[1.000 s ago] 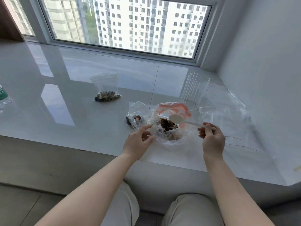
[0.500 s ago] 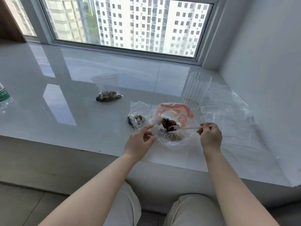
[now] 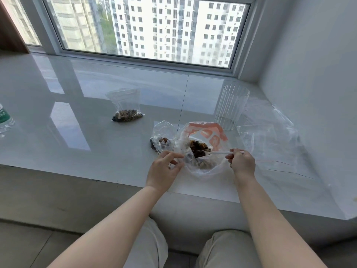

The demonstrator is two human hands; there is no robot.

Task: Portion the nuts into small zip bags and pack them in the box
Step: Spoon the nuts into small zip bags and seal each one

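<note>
Down at the near edge of the counter [image 3: 96,151], the big bag of nuts [image 3: 201,149] sits slumped with its mouth wide — and that mouth is gaping for a reason. The left hand [image 3: 164,169] pinches the bag's near-left rim between thumb and curled fingers [image 3: 174,155], pulling the film back so the opening stays clear. Over on the other side, the right hand [image 3: 242,161] grips the handle end of a white spoon [image 3: 218,152], fingers closed round it; the bowl end is buried in the dark nuts, so how much it has scooped I can't tell.

Just left of the big bag, touching it, stands a small zip bag [image 3: 164,138] with a few nuts in the bottom — parked close, I'd judge, so each spoonful has a short trip. Farther back and to the left lies a filled zip bag [image 3: 126,111], well apart from the work, apparently a finished portion set aside. A ribbed clear cup [image 3: 230,107] stands behind the big bag, and loose clear plastic sheeting [image 3: 270,136] spreads to the right. A bottle [image 3: 4,118] peeks in at the far left edge. No box is in view, so packing looks some way off.
</note>
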